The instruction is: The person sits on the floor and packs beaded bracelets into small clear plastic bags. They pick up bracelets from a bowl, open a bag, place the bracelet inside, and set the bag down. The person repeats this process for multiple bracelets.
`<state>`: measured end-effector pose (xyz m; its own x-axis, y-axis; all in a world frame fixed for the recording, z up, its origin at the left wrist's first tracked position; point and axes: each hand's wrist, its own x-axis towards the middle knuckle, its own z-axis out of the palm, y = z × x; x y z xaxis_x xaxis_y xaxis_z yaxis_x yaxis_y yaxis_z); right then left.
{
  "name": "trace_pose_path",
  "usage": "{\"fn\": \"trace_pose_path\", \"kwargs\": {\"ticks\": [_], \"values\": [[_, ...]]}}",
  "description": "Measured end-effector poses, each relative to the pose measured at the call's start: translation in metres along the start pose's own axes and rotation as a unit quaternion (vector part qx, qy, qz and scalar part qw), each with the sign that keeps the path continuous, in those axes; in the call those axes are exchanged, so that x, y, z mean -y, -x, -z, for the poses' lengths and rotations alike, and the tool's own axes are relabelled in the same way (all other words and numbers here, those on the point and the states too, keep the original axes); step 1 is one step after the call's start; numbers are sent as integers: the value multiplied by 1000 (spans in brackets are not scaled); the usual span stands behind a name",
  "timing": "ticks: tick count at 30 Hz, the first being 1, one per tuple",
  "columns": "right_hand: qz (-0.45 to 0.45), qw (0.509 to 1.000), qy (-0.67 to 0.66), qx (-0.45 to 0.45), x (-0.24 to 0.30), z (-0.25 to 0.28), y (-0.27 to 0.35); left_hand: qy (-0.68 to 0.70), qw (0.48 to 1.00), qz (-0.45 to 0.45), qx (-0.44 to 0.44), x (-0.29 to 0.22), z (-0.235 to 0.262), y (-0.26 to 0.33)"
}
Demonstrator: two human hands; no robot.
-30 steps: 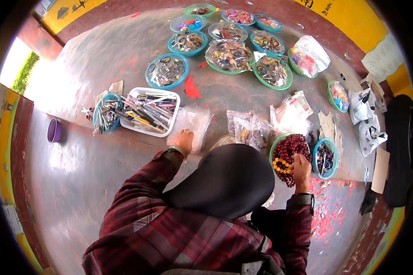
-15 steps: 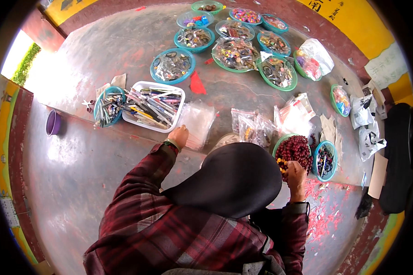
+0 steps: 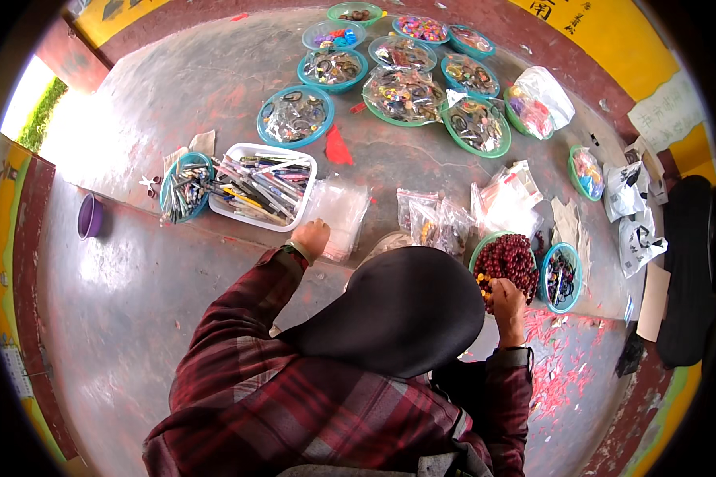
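Grey concrete floor (image 3: 175, 318), stained with red paint, carries everything, with yellow and dark red walls around it. Many teal-rimmed bowls (image 3: 294, 115) of small trinkets stand at the far side, and a white tray (image 3: 262, 187) full of pens lies near the left hand.

Seen from above, the person in a plaid shirt sits on the floor, and the dark head covering hides part of the space between the arms. The left hand (image 3: 310, 238) rests on a stack of clear plastic bags (image 3: 338, 215), fingers curled; whether its grip pinches one bag I cannot tell. The right hand (image 3: 507, 298) is at the near edge of a green bowl of dark red beads (image 3: 507, 258), fingertips pressed together on a few beads or a string of them, yellowish ones showing just beside the thumb.

I judge the step in hand to be taking beads from the bowl for packing. A next move would call for separating a single bag from the stack and opening its mouth while the beads are kept together. Filled small bags (image 3: 433, 219) lie between the stack and the bowl.
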<state>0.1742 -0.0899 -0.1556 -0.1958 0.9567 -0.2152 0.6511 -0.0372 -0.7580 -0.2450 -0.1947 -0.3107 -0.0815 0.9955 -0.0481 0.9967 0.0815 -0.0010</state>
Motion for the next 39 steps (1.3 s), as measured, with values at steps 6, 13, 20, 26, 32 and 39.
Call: {"fn": "trace_pose_path", "kwargs": {"ticks": [6, 13, 20, 26, 32, 39], "values": [[-1, 1000, -10, 7, -9, -2, -1, -1, 995, 54, 78, -9, 12, 15], [28, 999, 20, 11, -16, -2, -2, -3, 995, 73, 66, -10, 17, 14], [46, 997, 55, 5, -22, -4, -3, 61, 993, 75, 63, -26, 46, -20], [11, 998, 37, 40, -13, -5, -3, 120, 976, 183, 0, -32, 12, -54], [5, 998, 49, 43, -24, -7, 0, 107, 967, 219, 78, -27, -11, -63], [10, 995, 94, 43, -30, -9, 6, 124, 965, 208, 101, -26, -36, -64]]}}
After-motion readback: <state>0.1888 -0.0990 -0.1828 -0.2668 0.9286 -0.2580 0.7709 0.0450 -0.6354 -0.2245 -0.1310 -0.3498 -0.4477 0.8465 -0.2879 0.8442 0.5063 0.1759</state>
